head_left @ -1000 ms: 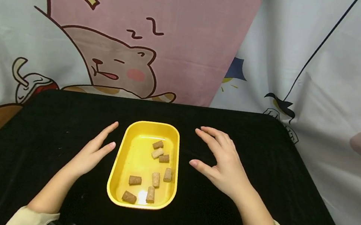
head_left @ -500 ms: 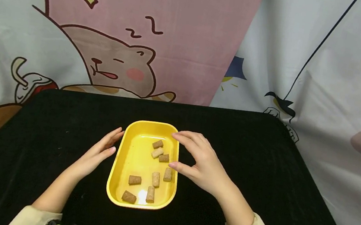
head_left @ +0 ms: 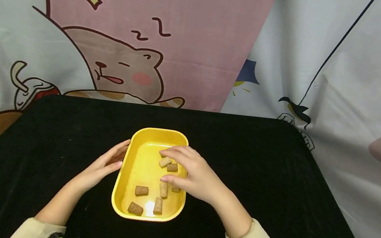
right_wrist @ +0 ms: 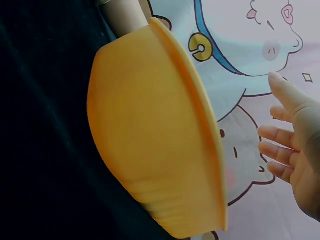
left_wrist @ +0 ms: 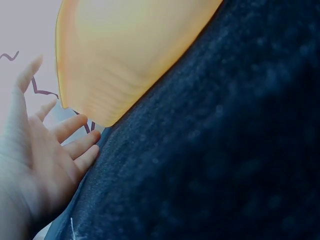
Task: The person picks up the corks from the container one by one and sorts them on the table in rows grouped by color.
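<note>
A yellow tray point(head_left: 117, 189) with rounded corners stands upright on the black cloth, and several short corks lie loose inside it. Some are darker brown, like the cork point(head_left: 135, 208) at the near left; others are pale, like the cork point(head_left: 163, 190) near the middle. My left hand point(head_left: 100, 167) has its relaxed fingers right at the tray's left side. Over the tray's right half hovers my right hand point(head_left: 194, 173), fingers spread with nothing between them; it partly hides corks below. In the right wrist view, that hand point(right_wrist: 302, 140) appears above the rim level, apart from the tray wall point(right_wrist: 150, 115).
The black cloth point(head_left: 276, 177) covers the table under the tray. Behind it hangs a printed curtain point(head_left: 205, 25) with a sleeping cartoon bear.
My right hand has moved left, from beside the tray to over the corks. My left hand has come slightly right, up to the tray's side. The tray and corks stay in place.
</note>
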The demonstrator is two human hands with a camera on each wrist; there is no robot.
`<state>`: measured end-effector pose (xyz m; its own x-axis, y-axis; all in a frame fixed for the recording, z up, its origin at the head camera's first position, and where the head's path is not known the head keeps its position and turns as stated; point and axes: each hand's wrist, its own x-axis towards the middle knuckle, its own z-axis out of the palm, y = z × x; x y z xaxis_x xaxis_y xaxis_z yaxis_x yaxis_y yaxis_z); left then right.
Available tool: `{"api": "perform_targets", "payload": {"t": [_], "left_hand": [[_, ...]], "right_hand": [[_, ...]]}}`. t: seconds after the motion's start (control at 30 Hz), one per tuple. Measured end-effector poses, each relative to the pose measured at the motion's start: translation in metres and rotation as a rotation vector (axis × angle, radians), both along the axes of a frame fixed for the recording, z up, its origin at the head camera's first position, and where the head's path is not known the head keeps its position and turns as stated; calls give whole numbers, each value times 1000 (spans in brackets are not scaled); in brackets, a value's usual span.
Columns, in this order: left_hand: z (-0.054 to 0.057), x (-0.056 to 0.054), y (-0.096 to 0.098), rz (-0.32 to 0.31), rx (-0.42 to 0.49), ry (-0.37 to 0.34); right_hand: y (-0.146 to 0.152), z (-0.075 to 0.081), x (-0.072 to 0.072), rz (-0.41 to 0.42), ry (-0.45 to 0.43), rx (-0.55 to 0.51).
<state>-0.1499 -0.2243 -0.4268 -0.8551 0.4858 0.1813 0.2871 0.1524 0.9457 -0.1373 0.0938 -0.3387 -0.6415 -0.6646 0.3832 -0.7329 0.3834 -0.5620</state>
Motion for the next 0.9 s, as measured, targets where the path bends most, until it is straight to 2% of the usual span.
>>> {"api": "perform_targets", "payload": {"t": [0.5, 0.9], "left_hand": [[-3, -3, -2, -6, -25, -22], [-4, -2, -2, -12, -24, -32]], "right_hand": [[-28, -13, -9, 120, -127, 122], [-46, -26, -18, 194, -159, 244]]}}
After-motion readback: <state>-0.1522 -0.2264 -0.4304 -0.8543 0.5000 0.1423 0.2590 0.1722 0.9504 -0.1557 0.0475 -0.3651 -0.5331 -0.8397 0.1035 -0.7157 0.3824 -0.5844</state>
